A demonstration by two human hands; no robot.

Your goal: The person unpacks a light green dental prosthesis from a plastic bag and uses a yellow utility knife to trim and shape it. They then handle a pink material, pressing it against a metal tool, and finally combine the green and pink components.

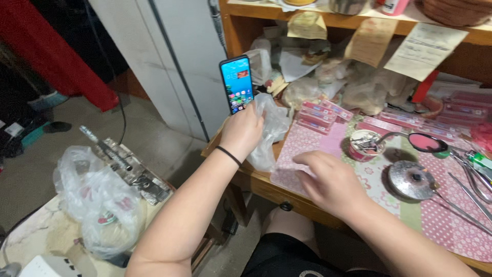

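Your arms are bare from wrist to above the elbow; no sleeves in view. Left hand (241, 131): a thin black band (228, 155), probably a hair tie, circles your wrist. Right hand (333, 182): no ring or watch visible. Below, you wear black shorts (287, 256) with a pale mark near the frame edge, too cropped to read.

Wooden desk (266, 187) carrying a pink and green patterned mat (376, 179). Lying on the mat: a small round cup (365, 145) of metal bits, a round metal lid (411, 179), long metal tools (469, 192), a pink hand mirror (425, 142), stacked pink flat boxes (320, 114), a clear plastic bag (271, 131).
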